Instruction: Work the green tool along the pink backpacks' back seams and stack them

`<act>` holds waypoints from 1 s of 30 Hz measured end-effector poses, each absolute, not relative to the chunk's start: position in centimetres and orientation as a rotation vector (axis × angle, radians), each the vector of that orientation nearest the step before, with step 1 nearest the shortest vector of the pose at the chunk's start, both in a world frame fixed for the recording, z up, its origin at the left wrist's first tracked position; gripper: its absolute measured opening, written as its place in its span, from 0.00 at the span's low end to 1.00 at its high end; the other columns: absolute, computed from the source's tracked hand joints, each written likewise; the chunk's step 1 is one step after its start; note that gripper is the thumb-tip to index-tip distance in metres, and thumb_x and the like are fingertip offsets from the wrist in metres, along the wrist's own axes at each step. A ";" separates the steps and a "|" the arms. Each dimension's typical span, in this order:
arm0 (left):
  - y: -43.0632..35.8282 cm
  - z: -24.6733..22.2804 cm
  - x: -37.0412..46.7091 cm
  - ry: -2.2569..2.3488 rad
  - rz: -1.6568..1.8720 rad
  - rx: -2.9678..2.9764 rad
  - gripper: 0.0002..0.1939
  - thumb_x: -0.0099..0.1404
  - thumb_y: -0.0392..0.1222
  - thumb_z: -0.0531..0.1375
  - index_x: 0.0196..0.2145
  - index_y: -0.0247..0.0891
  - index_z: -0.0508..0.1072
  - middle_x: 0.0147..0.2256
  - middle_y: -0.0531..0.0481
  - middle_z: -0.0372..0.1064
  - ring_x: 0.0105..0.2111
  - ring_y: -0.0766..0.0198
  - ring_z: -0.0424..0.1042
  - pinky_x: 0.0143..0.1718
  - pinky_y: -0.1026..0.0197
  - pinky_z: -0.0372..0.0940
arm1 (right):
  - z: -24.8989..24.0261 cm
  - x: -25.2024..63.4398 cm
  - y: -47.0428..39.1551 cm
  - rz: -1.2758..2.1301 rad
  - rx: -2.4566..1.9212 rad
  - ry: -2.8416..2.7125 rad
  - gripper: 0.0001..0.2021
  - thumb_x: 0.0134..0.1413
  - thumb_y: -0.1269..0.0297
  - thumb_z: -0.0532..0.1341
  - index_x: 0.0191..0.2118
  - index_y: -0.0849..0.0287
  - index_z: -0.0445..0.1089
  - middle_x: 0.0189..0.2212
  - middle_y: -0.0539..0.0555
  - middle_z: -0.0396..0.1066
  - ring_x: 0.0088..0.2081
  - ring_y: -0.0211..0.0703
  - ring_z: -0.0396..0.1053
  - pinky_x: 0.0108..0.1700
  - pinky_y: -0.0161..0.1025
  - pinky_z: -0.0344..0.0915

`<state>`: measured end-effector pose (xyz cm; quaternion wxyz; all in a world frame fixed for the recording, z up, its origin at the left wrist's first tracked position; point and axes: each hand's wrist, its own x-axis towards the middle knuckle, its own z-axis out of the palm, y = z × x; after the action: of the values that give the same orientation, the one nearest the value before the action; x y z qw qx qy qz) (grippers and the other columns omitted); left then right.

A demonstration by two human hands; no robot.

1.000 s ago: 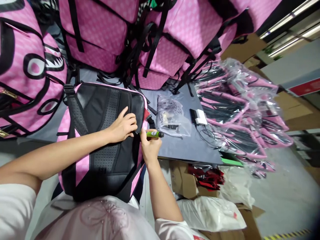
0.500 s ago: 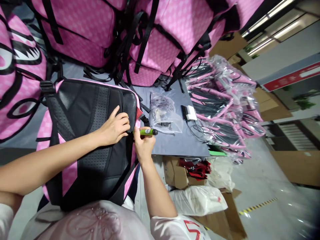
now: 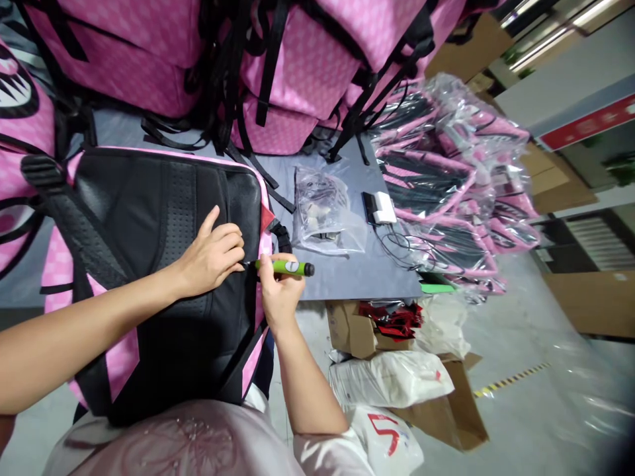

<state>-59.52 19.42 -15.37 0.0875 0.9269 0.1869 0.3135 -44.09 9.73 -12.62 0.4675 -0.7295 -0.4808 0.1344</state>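
A pink-checked backpack (image 3: 198, 344) lies with its black padded back panel up, against my body and the table's near edge. My right hand (image 3: 282, 291) is closed around a green pen-shaped tool (image 3: 288, 267) with a black end. Its thin tip points left across the bag's right edge. Just beyond that tip, my left hand (image 3: 212, 254) rests on the black panel, its lower fingers pinched together and its little finger raised. Whatever sits in that pinch is too small to make out. A red tag (image 3: 266, 218) sticks out of the bag's side seam above my right hand.
More pink backpacks (image 3: 282, 79) stand along the back of the grey table (image 3: 377, 281). To the right are a clear plastic bag (image 3: 325, 211), a white box-like device (image 3: 384, 208) with cables, and a pile of plastic-wrapped backpacks (image 3: 436, 185). Below is an open carton (image 3: 350, 330).
The view has shifted, so the backpack sits a little further left. My right hand has turned the green tool slightly, and both hands stay at the bag's right edge.
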 end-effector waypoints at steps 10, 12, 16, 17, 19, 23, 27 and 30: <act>19.6 -15.6 -59.4 0.559 0.952 2.742 0.10 0.70 0.43 0.57 0.32 0.38 0.73 0.36 0.48 0.74 0.48 0.55 0.69 0.66 0.26 0.47 | -12.7 -44.0 9.5 0.374 -1.787 -1.199 0.12 0.60 0.54 0.62 0.31 0.56 0.67 0.22 0.48 0.68 0.23 0.38 0.67 0.27 0.36 0.65; 19.6 -15.6 -59.4 0.565 0.927 2.708 0.10 0.70 0.43 0.57 0.32 0.39 0.74 0.37 0.49 0.74 0.49 0.55 0.69 0.67 0.26 0.46 | -12.6 -44.1 9.5 0.383 -1.806 -1.188 0.12 0.60 0.54 0.62 0.31 0.55 0.67 0.22 0.48 0.68 0.23 0.38 0.67 0.27 0.36 0.65; 19.5 -15.7 -59.5 0.568 0.940 2.713 0.09 0.70 0.42 0.57 0.32 0.39 0.74 0.36 0.49 0.74 0.49 0.56 0.70 0.67 0.27 0.46 | -12.4 -44.2 9.7 0.393 -1.801 -1.215 0.11 0.60 0.54 0.62 0.31 0.55 0.66 0.21 0.47 0.68 0.22 0.37 0.66 0.27 0.35 0.65; 19.5 -15.8 -59.5 0.566 0.953 2.730 0.09 0.70 0.42 0.57 0.32 0.39 0.74 0.36 0.49 0.74 0.49 0.56 0.70 0.67 0.27 0.46 | -12.3 -44.2 9.8 0.389 -1.799 -1.222 0.11 0.60 0.55 0.62 0.31 0.55 0.66 0.21 0.46 0.67 0.22 0.36 0.65 0.27 0.35 0.64; 19.5 -15.8 -59.5 0.564 0.972 2.748 0.10 0.70 0.42 0.57 0.32 0.38 0.74 0.36 0.49 0.74 0.48 0.56 0.70 0.67 0.28 0.46 | -12.1 -44.2 10.0 0.387 -1.785 -1.237 0.11 0.60 0.56 0.62 0.31 0.56 0.66 0.21 0.46 0.67 0.22 0.36 0.65 0.26 0.35 0.64; 19.5 -15.8 -59.5 0.574 0.949 2.681 0.09 0.69 0.41 0.58 0.32 0.39 0.74 0.36 0.50 0.74 0.48 0.56 0.70 0.68 0.28 0.45 | -11.8 -44.0 10.3 0.381 -1.816 -1.294 0.12 0.60 0.54 0.62 0.30 0.55 0.66 0.21 0.47 0.67 0.22 0.37 0.65 0.27 0.35 0.64; 19.4 -15.7 -59.4 0.577 0.923 2.670 0.07 0.69 0.40 0.58 0.32 0.39 0.74 0.37 0.49 0.74 0.49 0.56 0.70 0.68 0.28 0.46 | -11.7 -44.1 10.3 0.347 -1.831 -1.267 0.12 0.60 0.55 0.61 0.30 0.55 0.66 0.21 0.47 0.67 0.21 0.36 0.65 0.26 0.35 0.64; 19.4 -15.6 -59.4 0.579 0.927 2.715 0.08 0.69 0.40 0.58 0.32 0.39 0.73 0.37 0.49 0.74 0.49 0.55 0.70 0.67 0.28 0.47 | -11.9 -44.2 10.3 0.361 -1.812 -1.291 0.12 0.60 0.54 0.62 0.30 0.55 0.66 0.22 0.47 0.68 0.22 0.37 0.65 0.27 0.35 0.65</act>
<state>-59.41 19.37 -15.59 0.1072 0.9223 0.1968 0.3148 -44.16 10.32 -11.85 0.4293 -0.7262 -0.5171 0.1448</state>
